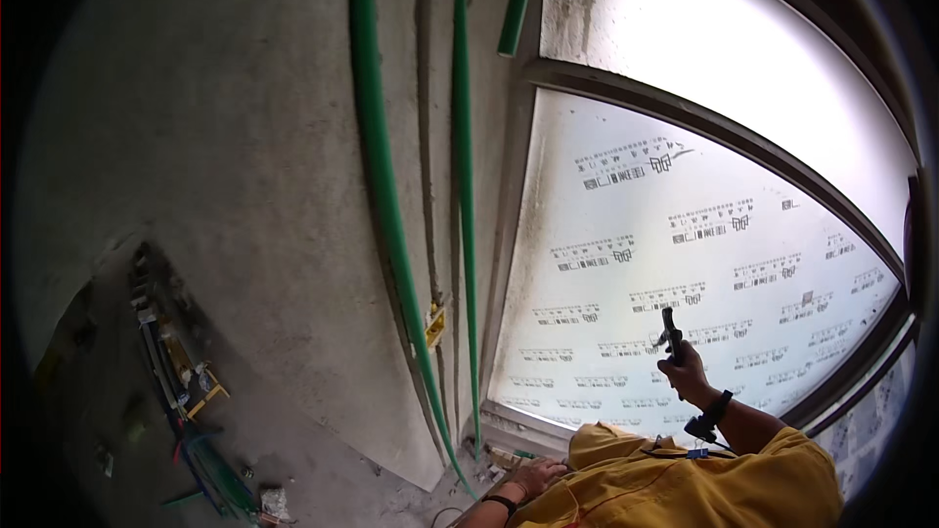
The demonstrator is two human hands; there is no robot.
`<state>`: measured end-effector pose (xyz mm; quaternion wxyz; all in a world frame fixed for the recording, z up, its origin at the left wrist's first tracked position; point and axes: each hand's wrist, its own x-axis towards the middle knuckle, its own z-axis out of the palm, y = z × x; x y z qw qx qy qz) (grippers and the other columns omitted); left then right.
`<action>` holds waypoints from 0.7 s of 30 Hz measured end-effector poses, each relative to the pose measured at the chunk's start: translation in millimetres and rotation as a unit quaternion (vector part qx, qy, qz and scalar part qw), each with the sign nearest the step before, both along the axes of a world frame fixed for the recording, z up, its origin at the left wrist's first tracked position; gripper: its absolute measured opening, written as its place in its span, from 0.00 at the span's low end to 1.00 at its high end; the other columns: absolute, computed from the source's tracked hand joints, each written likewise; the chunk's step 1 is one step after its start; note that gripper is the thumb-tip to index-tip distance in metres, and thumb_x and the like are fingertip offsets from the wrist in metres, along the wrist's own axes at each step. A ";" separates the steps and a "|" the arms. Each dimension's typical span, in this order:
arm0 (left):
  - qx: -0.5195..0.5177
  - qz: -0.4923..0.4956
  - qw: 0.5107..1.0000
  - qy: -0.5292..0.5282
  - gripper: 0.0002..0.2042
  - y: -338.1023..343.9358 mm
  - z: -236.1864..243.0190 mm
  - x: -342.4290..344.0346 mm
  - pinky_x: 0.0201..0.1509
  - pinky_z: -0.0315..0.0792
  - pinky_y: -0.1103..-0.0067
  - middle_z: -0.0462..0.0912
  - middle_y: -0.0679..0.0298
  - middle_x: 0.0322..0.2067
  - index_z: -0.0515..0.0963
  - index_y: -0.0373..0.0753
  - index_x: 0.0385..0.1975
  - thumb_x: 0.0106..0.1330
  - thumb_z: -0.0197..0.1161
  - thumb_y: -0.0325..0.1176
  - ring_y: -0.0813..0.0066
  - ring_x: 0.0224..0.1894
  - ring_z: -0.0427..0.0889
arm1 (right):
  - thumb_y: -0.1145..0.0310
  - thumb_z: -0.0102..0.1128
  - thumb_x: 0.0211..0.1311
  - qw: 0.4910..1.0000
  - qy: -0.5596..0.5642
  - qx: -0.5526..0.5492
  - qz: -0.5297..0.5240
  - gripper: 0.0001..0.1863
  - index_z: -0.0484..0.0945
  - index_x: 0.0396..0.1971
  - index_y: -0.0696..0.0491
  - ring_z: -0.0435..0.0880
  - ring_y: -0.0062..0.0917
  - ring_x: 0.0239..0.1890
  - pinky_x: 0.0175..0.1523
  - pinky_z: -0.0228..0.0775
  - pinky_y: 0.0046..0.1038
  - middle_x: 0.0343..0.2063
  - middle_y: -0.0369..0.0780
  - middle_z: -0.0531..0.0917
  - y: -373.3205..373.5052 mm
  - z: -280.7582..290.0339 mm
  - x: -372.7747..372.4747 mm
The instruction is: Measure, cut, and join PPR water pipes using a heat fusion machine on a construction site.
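In my raised right hand [688,374] is a dark hand tool [670,328] with a small metallic part at its side; its exact kind does not show. The fingers are wrapped round its lower end, in front of the window panel. Low beside my yellow shirt [675,489] rests my left hand [536,476], fingers stretched along the cloth, with nothing visible in them. Nearest to it are small bits of debris at the wall's foot. A long green pipe [377,137] and a thinner-looking green pipe [463,137] run down the wall to the left.
A short green pipe end [516,10] hangs at the top. A yellow box [434,325] sits in a wall groove. Film with print covers the window [606,225]. Tools, green pieces and a yellow-edged item [207,396] lie on the floor at left.
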<state>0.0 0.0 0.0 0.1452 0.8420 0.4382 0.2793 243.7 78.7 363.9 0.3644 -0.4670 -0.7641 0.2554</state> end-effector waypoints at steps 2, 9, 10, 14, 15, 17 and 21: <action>0.208 0.195 0.949 -0.137 0.16 -3.7 23.8 -46.2 0.56 0.73 0.67 0.80 0.56 0.48 0.80 0.43 0.47 0.56 0.64 0.32 0.57 0.52 0.78 | 0.75 0.66 0.54 0.982 0.133 0.006 0.137 0.30 0.63 0.57 0.52 0.68 0.13 0.11 0.13 0.60 0.19 0.14 0.29 0.69 12.7 21.0 -100.0; 0.220 0.507 0.833 0.023 0.13 -318.1 173.8 -197.2 0.47 0.74 0.65 0.83 0.59 0.37 0.80 0.41 0.40 0.54 0.66 0.29 0.59 0.41 0.81 | 0.61 0.70 0.57 0.951 0.079 -0.057 0.293 0.15 0.77 0.27 0.57 0.73 0.12 0.22 0.25 0.66 0.25 0.16 0.32 0.75 -128.9 -115.6 -311.2; 0.227 0.531 0.814 0.059 0.12 -331.8 206.9 -203.0 0.48 0.73 0.65 0.82 0.60 0.37 0.80 0.41 0.39 0.53 0.66 0.29 0.59 0.41 0.80 | 0.62 0.71 0.55 0.945 0.097 -0.048 0.309 0.15 0.79 0.31 0.58 0.74 0.12 0.28 0.32 0.71 0.26 0.20 0.34 0.80 -153.8 -104.1 -327.4; 0.244 0.558 0.760 0.227 0.11 -344.7 316.7 -220.5 0.50 0.72 0.66 0.81 0.63 0.38 0.80 0.40 0.38 0.54 0.64 0.28 0.62 0.44 0.79 | 0.59 0.77 0.50 0.913 0.170 -0.024 0.370 0.20 0.81 0.38 0.55 0.74 0.11 0.27 0.32 0.72 0.26 0.22 0.37 0.82 -159.4 -178.6 -394.1; 0.243 0.568 0.743 0.257 0.11 -345.2 341.6 -222.9 0.51 0.72 0.66 0.81 0.63 0.38 0.80 0.40 0.38 0.55 0.64 0.28 0.62 0.45 0.79 | 0.57 0.78 0.47 0.905 0.152 -0.003 0.398 0.22 0.80 0.37 0.56 0.76 0.15 0.26 0.32 0.72 0.28 0.22 0.39 0.81 -170.6 -171.3 -394.6; 0.244 0.573 0.726 0.292 0.12 -328.6 393.2 -214.7 0.51 0.71 0.66 0.81 0.63 0.40 0.80 0.40 0.39 0.54 0.65 0.29 0.62 0.45 0.78 | 0.57 0.79 0.43 0.892 0.189 0.037 0.409 0.25 0.78 0.37 0.55 0.77 0.33 0.28 0.35 0.71 0.33 0.27 0.42 0.78 -172.2 -190.3 -401.9; 0.245 0.575 0.701 0.345 0.14 -292.1 474.7 -207.0 0.54 0.70 0.66 0.80 0.61 0.42 0.79 0.40 0.42 0.55 0.66 0.32 0.61 0.47 0.77 | 0.55 0.78 0.40 0.902 0.187 -0.003 0.390 0.29 0.76 0.39 0.55 0.80 0.45 0.36 0.38 0.73 0.42 0.34 0.46 0.80 -187.7 -193.8 -405.4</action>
